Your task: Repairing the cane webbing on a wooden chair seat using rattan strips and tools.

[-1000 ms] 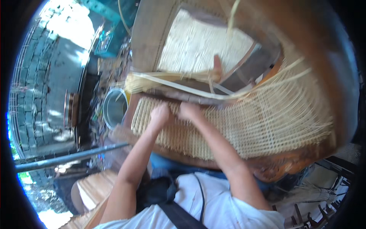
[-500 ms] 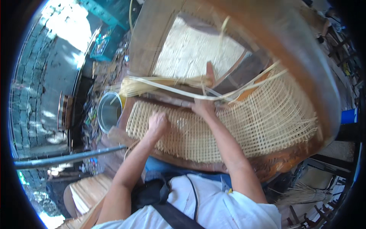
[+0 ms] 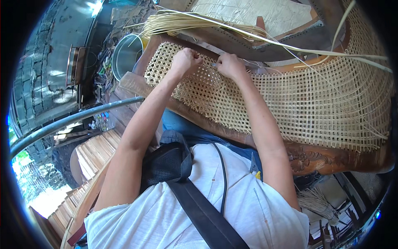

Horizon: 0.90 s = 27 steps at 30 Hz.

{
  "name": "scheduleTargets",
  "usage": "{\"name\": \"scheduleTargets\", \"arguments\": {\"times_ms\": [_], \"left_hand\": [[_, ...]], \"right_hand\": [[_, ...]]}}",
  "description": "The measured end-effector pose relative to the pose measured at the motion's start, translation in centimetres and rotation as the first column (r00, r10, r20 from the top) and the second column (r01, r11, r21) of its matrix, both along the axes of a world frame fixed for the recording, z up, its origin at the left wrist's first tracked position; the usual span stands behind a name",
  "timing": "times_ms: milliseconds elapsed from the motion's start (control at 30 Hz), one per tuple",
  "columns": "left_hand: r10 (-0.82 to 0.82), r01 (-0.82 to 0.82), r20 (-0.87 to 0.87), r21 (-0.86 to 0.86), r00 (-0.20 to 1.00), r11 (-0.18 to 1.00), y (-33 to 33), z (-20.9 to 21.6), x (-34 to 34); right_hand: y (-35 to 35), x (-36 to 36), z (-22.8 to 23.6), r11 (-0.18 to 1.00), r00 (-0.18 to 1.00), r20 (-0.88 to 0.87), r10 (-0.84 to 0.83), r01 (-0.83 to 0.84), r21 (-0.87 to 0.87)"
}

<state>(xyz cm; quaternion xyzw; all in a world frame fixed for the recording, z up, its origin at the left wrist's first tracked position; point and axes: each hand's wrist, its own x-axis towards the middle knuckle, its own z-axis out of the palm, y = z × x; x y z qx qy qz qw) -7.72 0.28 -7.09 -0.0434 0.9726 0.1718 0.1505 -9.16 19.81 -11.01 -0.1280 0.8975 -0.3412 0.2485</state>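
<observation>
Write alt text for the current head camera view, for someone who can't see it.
A person's curled left hand and right hand are close together near the far edge of a woven cane panel on a carved wooden frame. Beyond lies a bundle of loose cane strands; a round bucket stands at left.

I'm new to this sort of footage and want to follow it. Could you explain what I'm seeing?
There is no machine here, just a person's two bare hands. The round, bent view comes from a fisheye camera on their head, looking down. The left hand and right hand, fingers curled, are near the far edge of a woven cane panel on a carved wooden frame. Beyond them lies a bundle of pale strands; a bucket is off to the left. Whether either hand grips a strand, I can't tell.
</observation>
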Motion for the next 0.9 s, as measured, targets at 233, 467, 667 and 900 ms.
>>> {"name": "scheduleTargets", "arguments": {"times_ms": [233,467,667,900], "left_hand": [[0.117,-0.121,0.12,0.019,0.986,0.993,0.9,2.0,-0.7],[0.031,-0.015,0.228,-0.071,0.973,0.997,0.3,1.5,-1.4],[0.017,0.039,0.169,-0.321,0.986,0.946,1.8,0.9,-0.8],[-0.08,0.133,0.222,-0.234,0.972,0.963,3.7,1.5,-0.3]], "right_hand": [[-2.1,-0.4,1.0,0.983,0.989,-0.048,0.141,-0.135,0.125],[-2.9,0.1,2.6,0.983,0.993,0.013,0.117,-0.118,0.142],[-2.4,-1.5,0.9,0.995,0.999,0.013,0.038,-0.039,0.095],[-1.7,-1.7,-0.8,0.994,0.982,0.185,-0.045,0.026,0.106]]}}
